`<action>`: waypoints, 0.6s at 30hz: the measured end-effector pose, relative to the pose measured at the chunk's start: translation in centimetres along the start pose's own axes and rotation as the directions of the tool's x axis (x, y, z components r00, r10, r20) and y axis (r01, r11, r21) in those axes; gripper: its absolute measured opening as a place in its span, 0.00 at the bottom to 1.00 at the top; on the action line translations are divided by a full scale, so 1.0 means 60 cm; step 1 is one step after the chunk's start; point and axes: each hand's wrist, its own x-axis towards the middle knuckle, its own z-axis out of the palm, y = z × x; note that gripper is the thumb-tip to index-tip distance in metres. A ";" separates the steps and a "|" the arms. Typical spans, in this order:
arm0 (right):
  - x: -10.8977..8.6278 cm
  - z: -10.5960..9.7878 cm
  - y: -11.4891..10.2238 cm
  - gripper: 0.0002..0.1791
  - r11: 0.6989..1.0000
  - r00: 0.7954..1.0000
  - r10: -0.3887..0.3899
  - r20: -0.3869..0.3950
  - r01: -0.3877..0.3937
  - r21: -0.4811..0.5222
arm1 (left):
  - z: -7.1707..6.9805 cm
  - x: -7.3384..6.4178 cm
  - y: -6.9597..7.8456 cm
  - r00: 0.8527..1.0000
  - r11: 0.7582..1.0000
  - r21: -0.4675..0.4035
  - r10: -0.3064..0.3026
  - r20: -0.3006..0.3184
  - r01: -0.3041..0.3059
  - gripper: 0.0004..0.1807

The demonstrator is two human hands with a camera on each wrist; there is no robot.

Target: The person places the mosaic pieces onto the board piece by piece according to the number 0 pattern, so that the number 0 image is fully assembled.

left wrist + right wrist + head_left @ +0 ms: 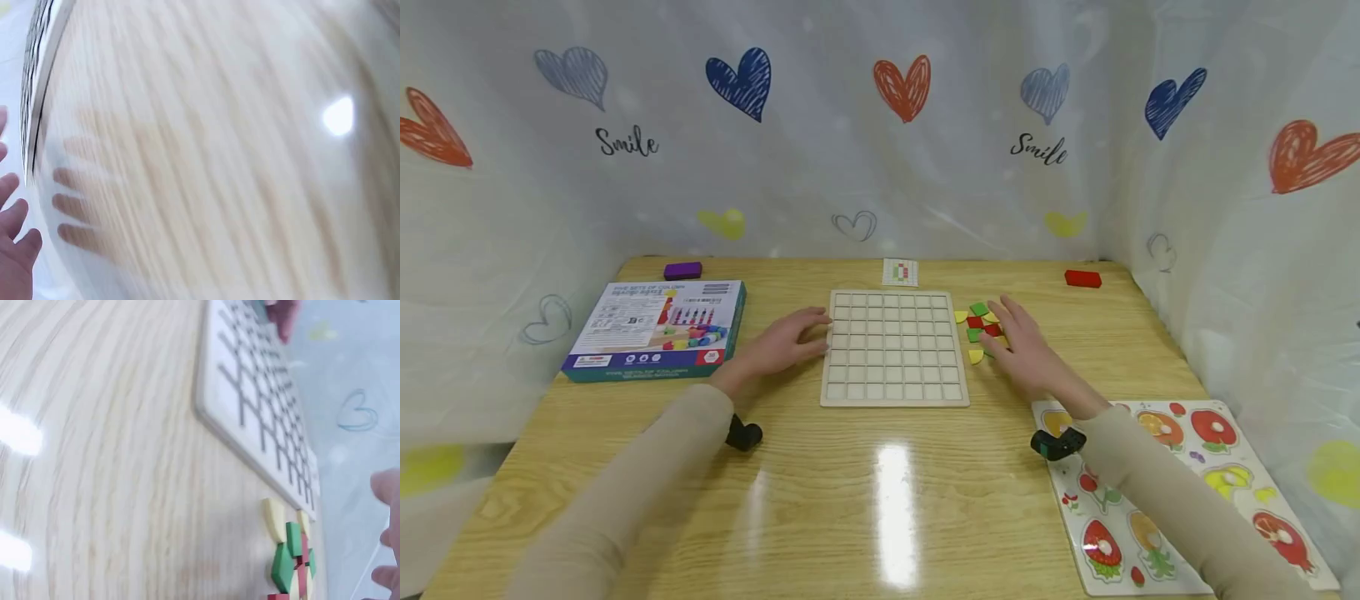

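Note:
A pale wooden grid board (893, 348) lies mid-table, its squares bare. My left hand (782, 340) is at the board's left edge, fingers loosely spread, holding nothing; in the left wrist view its fingers (14, 219) show at the left margin. Over a small heap of coloured pieces at the board's right side hovers my right hand (1024, 350), fingers extended. Green pieces (980, 309), red pieces (975, 322) and yellow rounded pieces (976, 357) make up the heap, partly hidden by that hand. The right wrist view shows the green piece (283, 569) below the fingers.
A small pattern card (900, 272) lies behind the board. At the left sits a boxed toy set (655, 329) with a purple block (682, 271) behind it. A red block (1083, 279) is at the back right. A fruit puzzle board (1105, 517) lies under my right forearm.

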 end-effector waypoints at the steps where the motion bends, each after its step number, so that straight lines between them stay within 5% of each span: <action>1: -0.001 -0.004 0.000 0.38 0.999 0.999 0.029 -0.015 -0.028 0.035 | 0.001 0.000 0.000 1.000 1.000 -0.023 -0.003 -0.004 0.003 0.30; 8: -0.010 -0.029 0.013 0.29 0.968 0.977 0.175 -0.120 -0.149 0.200 | 0.013 0.001 -0.004 0.997 0.992 -0.103 -0.072 -0.021 0.070 0.23; 13: -0.017 -0.033 0.040 0.24 0.952 0.970 0.236 -0.063 -0.218 0.215 | 0.015 0.002 -0.004 0.995 0.986 -0.136 -0.100 -0.008 0.098 0.22; 18: -0.020 -0.032 0.060 0.20 0.963 0.976 0.217 -0.014 -0.212 0.165 | 0.016 0.001 -0.003 0.994 0.987 -0.123 -0.106 -0.006 0.104 0.22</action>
